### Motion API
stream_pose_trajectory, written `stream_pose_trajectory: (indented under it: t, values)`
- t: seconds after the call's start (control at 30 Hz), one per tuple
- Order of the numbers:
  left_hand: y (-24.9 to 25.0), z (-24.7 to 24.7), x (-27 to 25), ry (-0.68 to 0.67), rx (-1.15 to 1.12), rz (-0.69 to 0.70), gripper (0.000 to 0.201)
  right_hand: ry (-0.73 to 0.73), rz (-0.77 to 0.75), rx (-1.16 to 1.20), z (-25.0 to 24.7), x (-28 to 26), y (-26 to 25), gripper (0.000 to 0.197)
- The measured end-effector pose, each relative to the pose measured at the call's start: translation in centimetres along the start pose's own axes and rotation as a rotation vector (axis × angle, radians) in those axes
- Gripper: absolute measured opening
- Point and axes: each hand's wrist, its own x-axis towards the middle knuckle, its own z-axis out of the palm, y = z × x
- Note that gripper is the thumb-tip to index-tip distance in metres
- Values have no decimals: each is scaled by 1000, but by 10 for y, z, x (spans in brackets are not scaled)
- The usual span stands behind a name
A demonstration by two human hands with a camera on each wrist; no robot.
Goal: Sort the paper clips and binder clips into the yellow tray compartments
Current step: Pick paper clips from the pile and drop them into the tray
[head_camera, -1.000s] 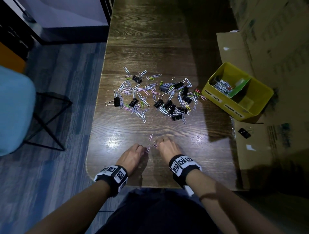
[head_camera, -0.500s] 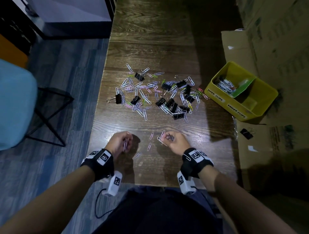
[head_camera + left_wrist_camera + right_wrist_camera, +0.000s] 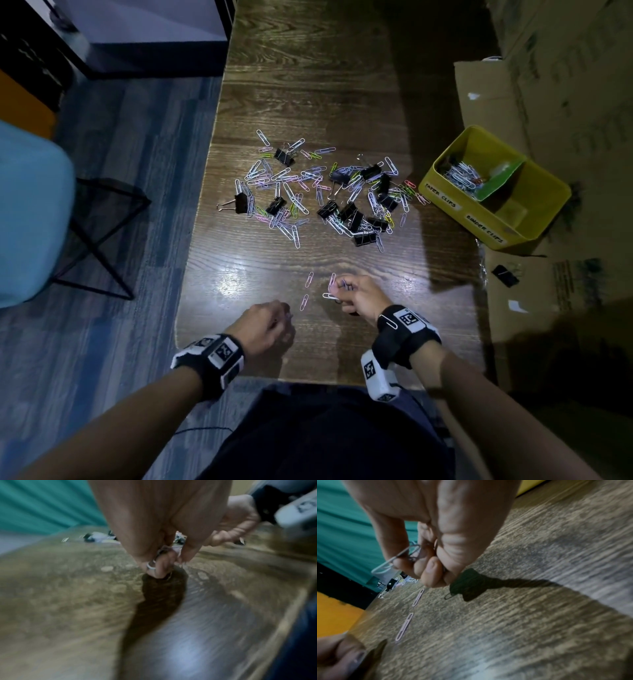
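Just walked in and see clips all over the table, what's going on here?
A person is sorting clips. Each hand, the left hand and the right hand, has paper clips in its grip. Most of the mixed pile remains on the table. The yellow tray holds paper clips in one compartment only.

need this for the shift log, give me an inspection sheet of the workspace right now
surface: dark wooden table, glare patch near the front edge.
job's things: mixed pile of paper clips and black binder clips mid-table; two loose pink paper clips near the hands; yellow tray on cardboard at right, clips in its paper-clip compartment.
clutter: one binder clip on the cardboard, off the table.
hands: left hand pinches paper clips; right hand holds several paper clips.
cables: thin cable below the left arm.
surroundings: blue chair at left, cardboard boxes at right.
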Motion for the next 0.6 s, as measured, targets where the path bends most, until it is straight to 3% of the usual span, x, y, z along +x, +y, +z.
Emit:
stream_pose_trajectory:
  t: [0.1, 0.13, 0.2, 0.3, 0.43, 0.6]
  values:
    - [12, -4, 12, 8, -844, -301, 12, -25, 2, 137, 2, -2, 0, 30]
    - [15, -6, 16, -28, -1113, -338, 11, -25, 11, 184, 4, -2, 0, 30]
    - [28, -12, 21, -108, -1414, -299, 10, -1, 26, 245, 6, -2, -2, 25]
    - [39, -18, 29, -136, -1537, -203, 13, 21, -9, 239, 9, -2, -6, 7]
    - [45, -16, 39, -115, -1566, -180, 20, -95, -53, 405, 13, -2, -12, 15]
    - [33, -7, 46, 72, -1276, -173, 37, -124, -32, 617, 17, -2, -24, 22]
